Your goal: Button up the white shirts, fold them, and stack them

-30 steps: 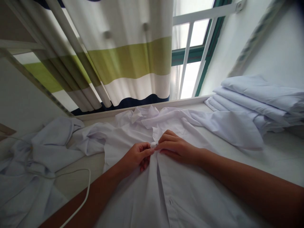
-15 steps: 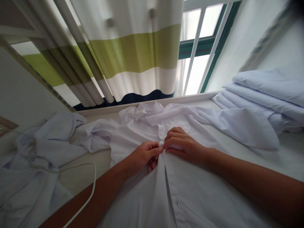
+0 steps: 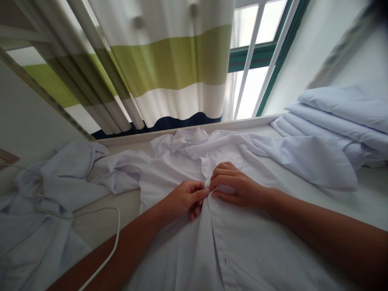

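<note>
Both hands stay pinched together at the front placket of the white cotton shirt (image 3: 194, 246) spread on the table (image 3: 363, 194): left hand (image 3: 184, 200), right hand (image 3: 233, 188). Since 1 s ago only the view shifted; grip unchanged, so buttoning's still mid-step.

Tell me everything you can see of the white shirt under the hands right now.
The white shirt lies front up on the table, collar toward the window, of thin, creased woven cloth. Its front edges meet at the placket, where the left hand and right hand pinch the cloth together high on the chest. One sleeve spreads right, touching a folded stack; the other bunches left.
</note>
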Available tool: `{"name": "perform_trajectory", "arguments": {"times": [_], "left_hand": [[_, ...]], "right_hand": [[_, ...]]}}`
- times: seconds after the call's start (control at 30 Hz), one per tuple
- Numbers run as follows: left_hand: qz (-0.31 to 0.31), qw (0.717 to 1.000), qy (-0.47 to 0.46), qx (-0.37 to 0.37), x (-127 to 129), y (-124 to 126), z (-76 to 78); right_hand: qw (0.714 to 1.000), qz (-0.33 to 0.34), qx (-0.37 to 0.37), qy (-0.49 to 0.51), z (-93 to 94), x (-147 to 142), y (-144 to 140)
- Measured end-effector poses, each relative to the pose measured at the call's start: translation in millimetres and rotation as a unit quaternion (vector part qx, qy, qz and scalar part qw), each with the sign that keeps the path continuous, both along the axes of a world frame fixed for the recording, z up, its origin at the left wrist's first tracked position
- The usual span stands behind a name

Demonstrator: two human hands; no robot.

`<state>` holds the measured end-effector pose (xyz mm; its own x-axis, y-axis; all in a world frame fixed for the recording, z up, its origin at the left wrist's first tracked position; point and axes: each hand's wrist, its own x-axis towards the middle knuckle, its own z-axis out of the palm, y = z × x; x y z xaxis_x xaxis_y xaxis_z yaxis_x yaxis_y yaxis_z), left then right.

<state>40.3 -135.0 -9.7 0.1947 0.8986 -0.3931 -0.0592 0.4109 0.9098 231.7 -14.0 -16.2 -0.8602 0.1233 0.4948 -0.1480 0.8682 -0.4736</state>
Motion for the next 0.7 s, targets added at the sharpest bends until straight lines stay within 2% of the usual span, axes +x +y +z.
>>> {"name": "perform_trajectory", "arguments": {"times": [0.07,0.23,0.47,0.7], "left_hand": [[-0.003,1.000,-0.010,-0.008,0.5,0.0,0.6],[0.000,1.000,-0.018,0.009,1.4,-0.2,-3.6],[-0.009,0.999,-0.013,0.027,0.4,-1.9,-6.4],[0.019,0.999,0.000,0.030,4.1,-2.2,-4.9]], "right_hand": [[1.000,-0.002,-0.004,-0.002,-0.5,0.0,-0.5],[0.996,0.004,-0.085,-0.003,-0.2,-1.4,-3.5],[0.991,-0.004,-0.136,-0.014,1.4,-2.8,-3.9],[0.990,-0.006,-0.141,-0.016,-0.4,-3.0,-5.2]]}}
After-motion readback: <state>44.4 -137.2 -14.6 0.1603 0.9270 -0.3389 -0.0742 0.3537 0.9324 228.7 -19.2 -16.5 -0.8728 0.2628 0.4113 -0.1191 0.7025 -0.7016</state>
